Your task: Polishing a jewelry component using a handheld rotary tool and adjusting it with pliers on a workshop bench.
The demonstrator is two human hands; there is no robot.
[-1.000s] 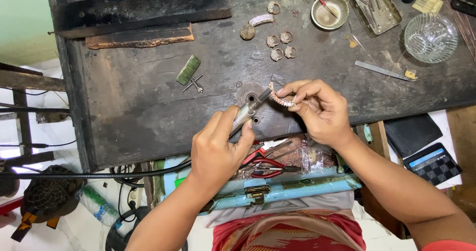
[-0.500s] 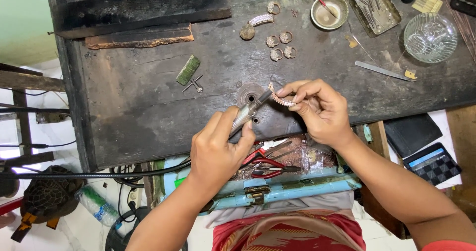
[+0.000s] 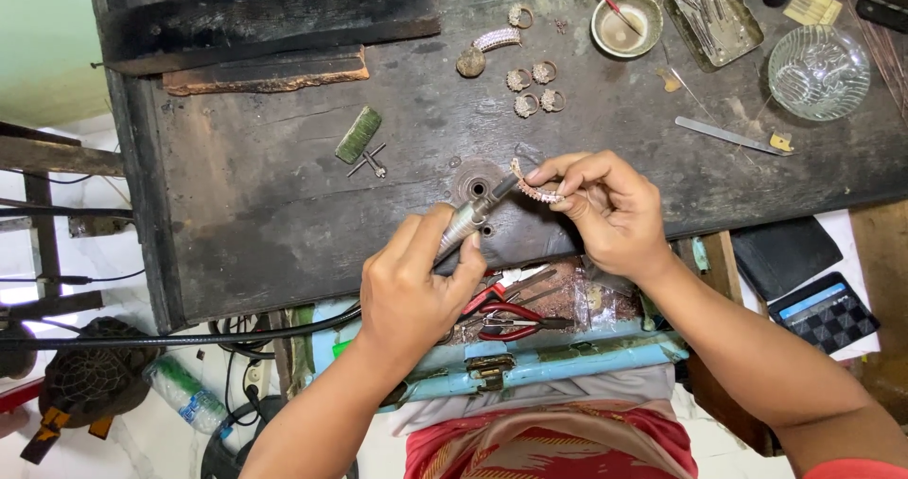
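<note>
Right hand (image 3: 615, 214), centre right of frame: thumb and fingers (image 3: 558, 169) pinched together on a small curved jewelled piece (image 3: 536, 191). The piece sticks out to the left of the fingertips, its free end at upper left, over the bench (image 3: 284, 214).

Left hand (image 3: 416, 290), lower centre: fingers curled tight round a silver handpiece (image 3: 463, 224), thumb on top. The handpiece slants up and right; its dark tip (image 3: 504, 186) meets the left end of the piece, just left of the right fingertips. Contact appears to be touching; the exact spot is too small to tell. A black cable (image 3: 170, 335) runs from under the left hand to the left edge of frame.

Directly beneath tip and piece: a round metal fitting (image 3: 476, 182) set in the bench.

Below the hands, at the bench front: a blue tray (image 3: 558, 358) holding red-handled pliers (image 3: 506, 316).

Upper centre: a cluster of rings (image 3: 532, 87) and a curved band (image 3: 497, 38). Left of these, a green brush block (image 3: 358, 135) and a small bit (image 3: 371, 161).

Upper right: a small bowl (image 3: 624, 11), a metal tray of tools (image 3: 714, 8), a glass dish (image 3: 819, 70), a flat metal file (image 3: 724, 135).

Lower right, off the bench: a calculator (image 3: 825, 313).
</note>
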